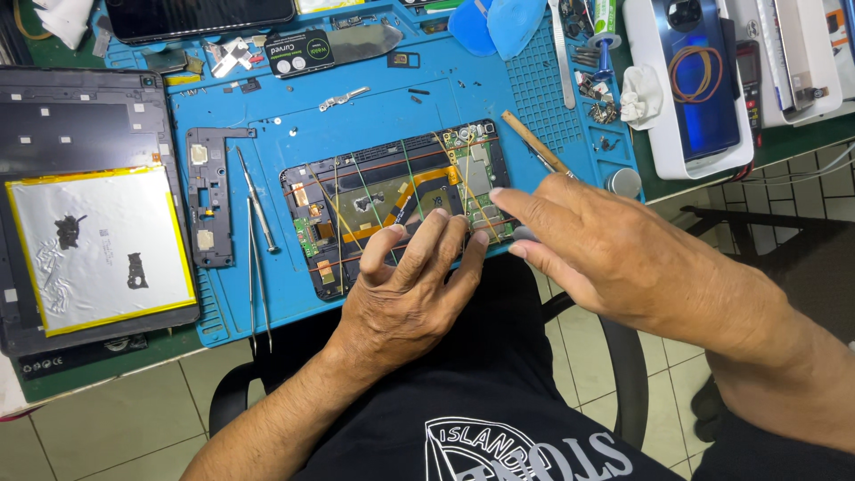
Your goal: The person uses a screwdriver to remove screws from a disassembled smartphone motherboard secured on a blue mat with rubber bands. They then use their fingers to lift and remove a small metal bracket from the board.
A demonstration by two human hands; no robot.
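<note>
An opened tablet (383, 191) with its circuit boards and orange flex cable showing lies on the blue work mat (374, 98), bound by several rubber bands. My left hand (405, 285) rests flat on its near edge, fingers spread. My right hand (588, 245) hovers over the tablet's right end, fingers pointing left, with a wooden-handled tool (534, 142) sticking out behind it; how the tool is held is hidden.
A second opened tablet with a silver battery (98, 249) lies at the left. A black frame part (207, 191), a screwdriver (258, 205) and tweezers (252, 267) lie on the mat. A phone in a white tray (699, 80) stands at right.
</note>
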